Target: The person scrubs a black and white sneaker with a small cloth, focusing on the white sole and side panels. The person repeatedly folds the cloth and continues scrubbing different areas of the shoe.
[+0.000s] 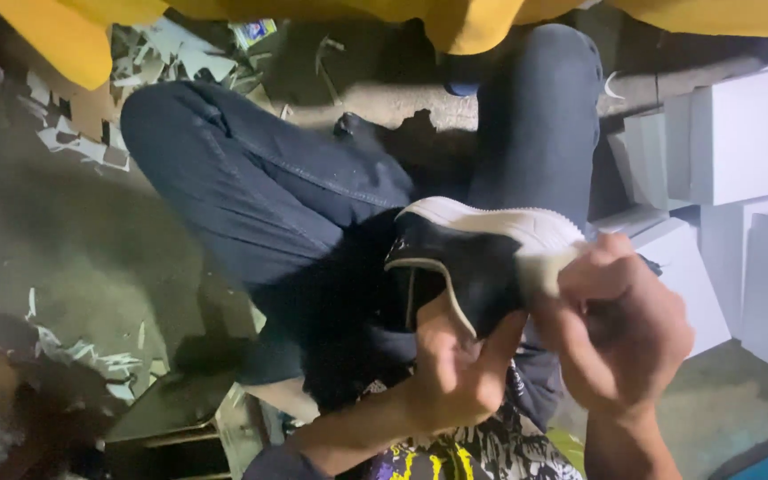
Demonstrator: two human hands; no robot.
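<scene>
The head view showed a dim concrete floor [73, 231] littered with paper scraps [82, 142], with white boxes [740, 133] stacked at the right. A black shoe [464, 267] with a white sole [508, 227] lay over the jeans-clad lap [268, 196]. The left hand [455, 364] rose from below, palm up, fingers curled around the shoe's underside. The right hand [624, 329] was bent inward, fingertips pinching the sole's end.

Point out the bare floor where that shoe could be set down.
Barest patch: floor left of the jeans leg, between paper scraps above and scraps below. Right is crowded with white boxes. Both hands, left hand and right hand, hold the shoe.
</scene>
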